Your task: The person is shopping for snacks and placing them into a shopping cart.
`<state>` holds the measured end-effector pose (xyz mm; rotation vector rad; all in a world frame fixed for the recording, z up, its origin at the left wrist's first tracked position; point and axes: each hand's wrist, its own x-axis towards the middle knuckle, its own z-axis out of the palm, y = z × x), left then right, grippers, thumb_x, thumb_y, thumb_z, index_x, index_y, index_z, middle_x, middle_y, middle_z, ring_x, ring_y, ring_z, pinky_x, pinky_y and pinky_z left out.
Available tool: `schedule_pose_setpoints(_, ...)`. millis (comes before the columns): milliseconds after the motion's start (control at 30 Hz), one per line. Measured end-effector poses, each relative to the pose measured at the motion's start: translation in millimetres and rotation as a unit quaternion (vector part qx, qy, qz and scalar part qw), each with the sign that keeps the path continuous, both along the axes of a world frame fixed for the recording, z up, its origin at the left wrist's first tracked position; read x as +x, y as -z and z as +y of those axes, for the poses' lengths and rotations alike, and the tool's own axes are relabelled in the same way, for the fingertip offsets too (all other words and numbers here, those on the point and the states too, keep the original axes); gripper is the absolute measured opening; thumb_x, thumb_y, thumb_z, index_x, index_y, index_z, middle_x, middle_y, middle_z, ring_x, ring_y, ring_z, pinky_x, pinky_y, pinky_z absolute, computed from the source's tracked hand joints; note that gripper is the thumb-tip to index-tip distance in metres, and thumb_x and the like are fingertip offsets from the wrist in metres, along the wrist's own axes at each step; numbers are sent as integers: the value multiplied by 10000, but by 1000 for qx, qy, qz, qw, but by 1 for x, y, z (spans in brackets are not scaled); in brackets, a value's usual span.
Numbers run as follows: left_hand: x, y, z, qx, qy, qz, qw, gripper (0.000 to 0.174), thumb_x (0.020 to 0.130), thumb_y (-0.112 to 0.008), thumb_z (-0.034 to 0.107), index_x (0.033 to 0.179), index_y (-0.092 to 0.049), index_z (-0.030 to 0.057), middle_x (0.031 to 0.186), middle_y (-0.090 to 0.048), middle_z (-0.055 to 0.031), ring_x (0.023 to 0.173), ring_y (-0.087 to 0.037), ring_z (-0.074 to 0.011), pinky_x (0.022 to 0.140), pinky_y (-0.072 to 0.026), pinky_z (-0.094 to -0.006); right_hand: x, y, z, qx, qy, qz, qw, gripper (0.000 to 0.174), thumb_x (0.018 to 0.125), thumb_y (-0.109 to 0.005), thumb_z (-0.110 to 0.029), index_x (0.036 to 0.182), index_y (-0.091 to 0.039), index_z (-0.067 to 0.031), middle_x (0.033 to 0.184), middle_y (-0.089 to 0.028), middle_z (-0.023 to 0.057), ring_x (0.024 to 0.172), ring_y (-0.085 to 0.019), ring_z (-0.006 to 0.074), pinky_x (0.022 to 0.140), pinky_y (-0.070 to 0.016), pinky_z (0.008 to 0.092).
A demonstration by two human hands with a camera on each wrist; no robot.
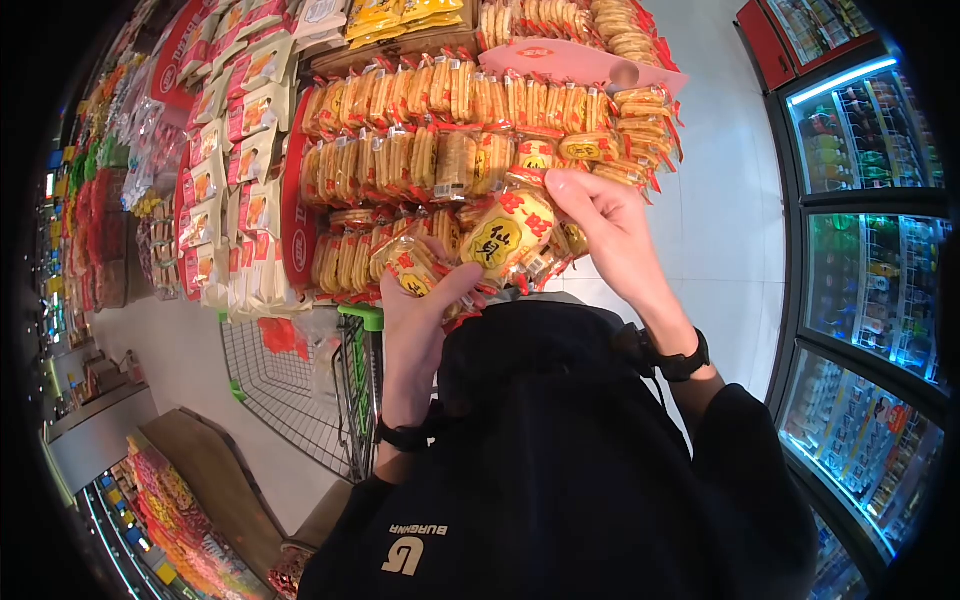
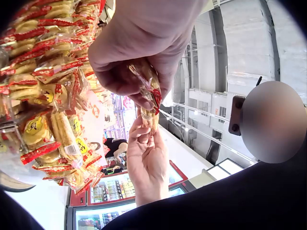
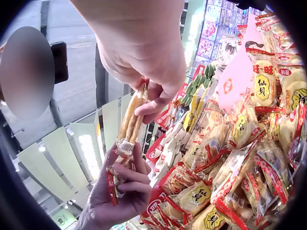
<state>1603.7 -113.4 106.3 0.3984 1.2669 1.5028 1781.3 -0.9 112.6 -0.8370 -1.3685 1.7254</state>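
Observation:
Between finger and thumb of my right hand is the upper edge of a clear packet of rice crackers, its printed front facing up. My left hand grips a second rice cracker packet beside it, the left thumb lying at the first packet's lower edge. From the right wrist view, the first packet appears edge-on with two crackers side by side. Curled left fingers lie just below it, around a red-edged wrapper. Both packets are held over the front of a cracker display.
Bagged snacks fill the rack to the left of the crackers. A wire shopping cart with green corners stands at lower left. Glass-door drink coolers line the right side, across a pale tiled floor. A pink divider crosses the display.

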Motion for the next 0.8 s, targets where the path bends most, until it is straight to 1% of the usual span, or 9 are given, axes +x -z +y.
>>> schedule_pose_setpoints(67, 1, 0, 1, -2, -6, -1, 1000, 363, 787, -763, -76, 1039, -518, 15, 809, -638, -94, 616, -666, -200, 574, -567, -309, -2, -2, -3, -17, 5, -1, 1000, 345, 1045, -552, -247, 1212, -651, 38, 813, -620, -7, 726, -605, 63, 659, -444, 220)
schedule_pose_setpoints(167, 2, -1, 2, -3, -17, -4, 1000, 349, 798, -758, -63, 1039, -517, 17, 808, -653, -110, 613, -661, -200, 570, -557, -312, -1, 6, -10, -55, -23, 1, 998, 364, 1043, -553, -253, 1262, -607, 33, 842, -651, 16, 764, -629, 65, 677, -445, 221)
schedule_pose_setpoints(267, 2, 1, 3, 2, -21, 2, 1000, 343, 806, -755, -53, 1045, -519, 18, 813, -661, -118, 619, -661, -202, 570, -553, -314, 4, 14, -16, -114, -48, 28, 992, 335, 1022, -592, -197, 1266, -578, 31, 875, -672, 35, 824, -652, 73, 712, -460, 237)
schedule_pose_setpoints(367, 2, 2, 3, -5, -19, 2, 1000, 347, 808, -754, -52, 1056, -520, 19, 831, -662, -120, 628, -663, -204, 574, -554, -313, 0, 13, -24, -84, -35, 100, 991, 309, 973, -653, -97, 1245, -573, 29, 882, -680, 38, 843, -641, 72, 714, -471, 240)
schedule_pose_setpoints(467, 1, 3, 2, -9, -15, 1, 1000, 354, 807, -755, -54, 1062, -521, 19, 853, -665, -124, 631, -665, -202, 574, -556, -313, -2, 15, -25, -64, -32, 97, 993, 325, 926, -691, -17, 1226, -570, 17, 861, -656, 22, 838, -621, 67, 710, -474, 231)
schedule_pose_setpoints(633, 3, 4, 0, -15, -19, -3, 1000, 347, 806, -764, -51, 1046, -522, 20, 846, -668, -121, 633, -667, -200, 568, -557, -313, -2, 14, -25, -48, -38, 84, 995, 387, 930, -685, -9, 1275, -510, -10, 819, -596, -2, 788, -584, 53, 681, -460, 219)
schedule_pose_setpoints(733, 8, 1, 0, -40, -15, 36, 998, 286, 825, -770, -12, 1032, -573, 3, 819, -671, -99, 626, -660, -174, 561, -547, -290, -2, 20, -26, -38, -25, 49, 998, 427, 948, -662, -30, 1322, -457, -20, 804, -579, -4, 755, -570, 56, 666, -462, 227)
schedule_pose_setpoints(767, 9, 0, 1, -49, -4, 56, 997, 261, 842, -750, 0, 1030, -569, 0, 879, -670, -114, 629, -657, -169, 563, -537, -287, -1, 23, -25, -34, -18, 33, 999, 440, 955, -654, -41, 1338, -438, -21, 800, -577, -2, 743, -566, 58, 659, -464, 231)
schedule_pose_setpoints(800, 10, -1, 1, -57, 6, 76, 995, 236, 858, -730, 12, 1027, -565, -4, 938, -669, -128, 631, -654, -164, 566, -527, -284, 2, 20, -22, -4, 2, -19, 1000, 442, 959, -650, -58, 1340, -430, -18, 799, -580, 9, 726, -566, 64, 646, -469, 241)
